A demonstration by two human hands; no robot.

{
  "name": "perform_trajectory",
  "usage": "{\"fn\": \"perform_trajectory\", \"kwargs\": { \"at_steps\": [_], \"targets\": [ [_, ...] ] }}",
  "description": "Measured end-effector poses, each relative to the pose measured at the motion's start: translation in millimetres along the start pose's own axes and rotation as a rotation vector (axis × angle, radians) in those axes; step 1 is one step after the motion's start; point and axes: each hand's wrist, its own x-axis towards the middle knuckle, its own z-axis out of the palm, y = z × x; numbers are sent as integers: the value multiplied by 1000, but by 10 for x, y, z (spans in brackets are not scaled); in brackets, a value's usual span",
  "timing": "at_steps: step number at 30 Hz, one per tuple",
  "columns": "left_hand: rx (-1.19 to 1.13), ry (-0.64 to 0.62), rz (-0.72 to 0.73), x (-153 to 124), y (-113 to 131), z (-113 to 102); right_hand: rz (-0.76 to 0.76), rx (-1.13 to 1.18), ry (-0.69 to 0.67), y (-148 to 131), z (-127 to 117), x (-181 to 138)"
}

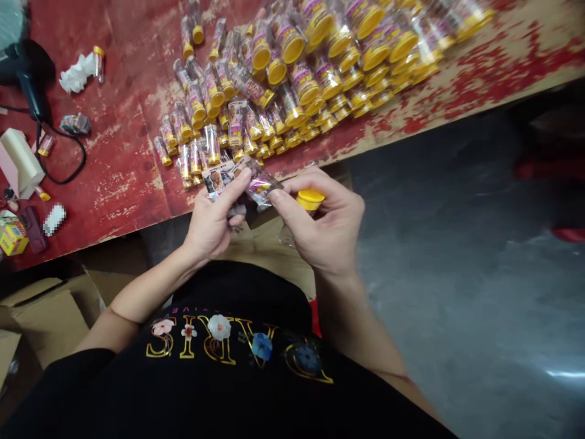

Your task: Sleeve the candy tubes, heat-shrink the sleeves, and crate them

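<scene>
PARIS runs across the black shirt (219, 396) in gold-outlined lettering (187, 347) (upside down from this viewpoint, flowers among the letters). Nearer the shirt's hem, a small pink line (177, 310) is too faint to read surely. Beyond the shirt, print on the slips (217, 178), yellow-capped tubes (305, 85) and yellow box (13, 233) is illegible.

Red tbl (121, 143), yel-capped tubes (305, 85), prob. hairdryer (33, 76)

Worn red tabletop (125, 164) holds dark blow dryer (33, 82), crumpled white paper (77, 74), yellow box (13, 236) beside maroon slab (33, 229) (phone-shaped); cardboard boxes (52, 320) sit below.
</scene>
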Motion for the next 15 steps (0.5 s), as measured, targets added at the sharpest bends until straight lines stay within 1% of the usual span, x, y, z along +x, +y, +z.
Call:
{"fn": "perform_trajectory", "kwargs": {
  "at_steps": [2, 4, 5, 7, 10, 15],
  "targets": [
    [-68, 61, 30, 16, 26, -14, 89, 118, -7, 23, -27, -45],
    [-128, 97, 12, 34, 53, -16, 174, 273, 21, 39, -52, -89],
    [-153, 104, -12, 39, 65, -12, 188, 333, 39, 37, -60, -107],
    [-189, 105, -74, 37, 82, 5, 164, 380, 68, 15, -63, -138],
    [-197, 89, -151, 8, 85, 34, 77, 342, 124, -28, -39, -161],
    [-169, 30, -206, -21, 61, 35, -42, 251, 231, -11, 18, -169]
  ]
}}
